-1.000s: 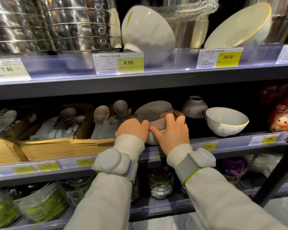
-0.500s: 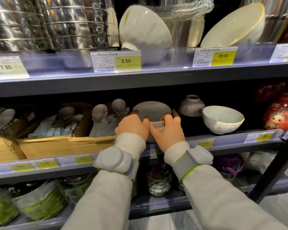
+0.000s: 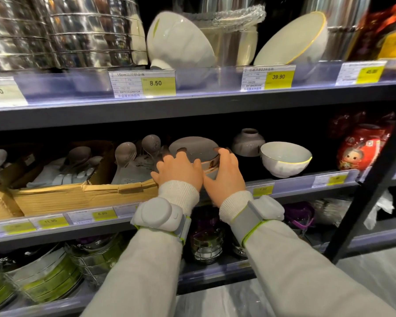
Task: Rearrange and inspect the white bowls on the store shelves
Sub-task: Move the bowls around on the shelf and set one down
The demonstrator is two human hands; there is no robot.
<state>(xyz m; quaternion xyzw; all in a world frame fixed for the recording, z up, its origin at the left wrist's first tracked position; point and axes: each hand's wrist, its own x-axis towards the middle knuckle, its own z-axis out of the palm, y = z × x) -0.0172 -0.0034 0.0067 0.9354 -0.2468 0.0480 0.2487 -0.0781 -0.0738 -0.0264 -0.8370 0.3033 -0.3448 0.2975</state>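
1. Fingers of both hands curl round one stack of white bowls point(image 3: 193, 154) on the middle shelf point(image 3: 306, 181): left hand point(image 3: 178, 169) on its left side, right hand point(image 3: 225, 171) on its right.
2. Two more bowls stand just right: one upside down point(image 3: 248, 143), one gold-rimmed point(image 3: 285, 159).
3. Two large white bowls lean on the top shelf.
4. Price tags read 7.90, 8.50 point(image 3: 155, 83), 39.90 point(image 3: 278, 77).

Stacked bowls point(image 3: 193, 148) sit between spoon box point(image 3: 82, 195) left and lone bowl point(image 3: 285, 159) right.
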